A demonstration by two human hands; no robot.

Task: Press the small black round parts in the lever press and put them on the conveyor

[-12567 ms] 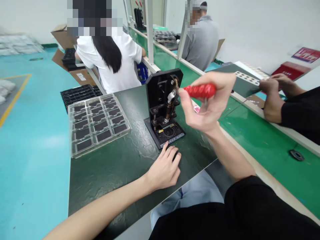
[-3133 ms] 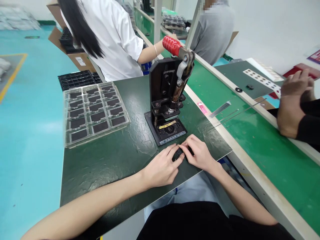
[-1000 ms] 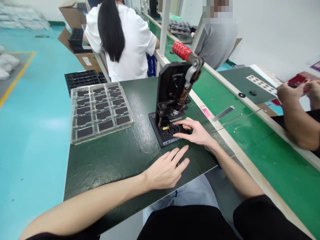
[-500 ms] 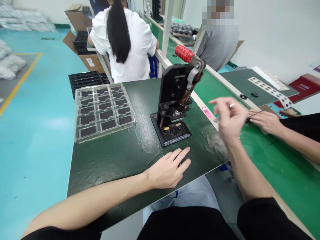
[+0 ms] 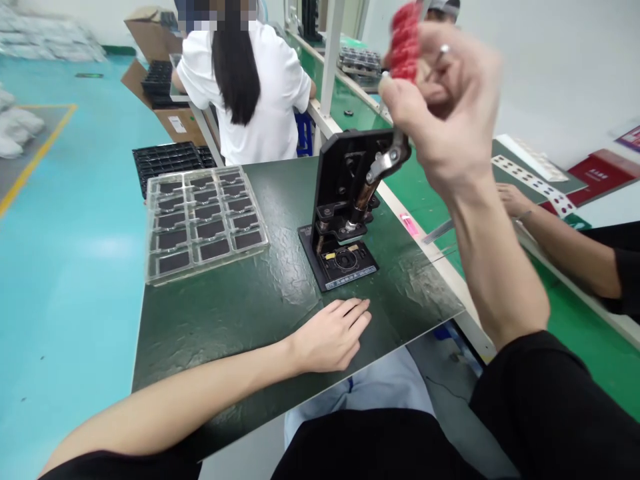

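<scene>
The right hand (image 5: 440,100) is clamped around the red handle (image 5: 405,40) of a black hand press (image 5: 345,160), its blurred fist raised above the press's lever (image 5: 385,163). The left hand (image 5: 333,337) lies open and flat on the counter (image 5: 225,333), just in front of the press. Working the lever looks like the step in hand; the grip calls for a firm downward pull.

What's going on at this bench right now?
The person's right hand grips the red handle of a black hand press, holding it up high. Their left hand lies flat on the dark green mat in front of the press. A clear tray of dark pads sits to the left.
</scene>
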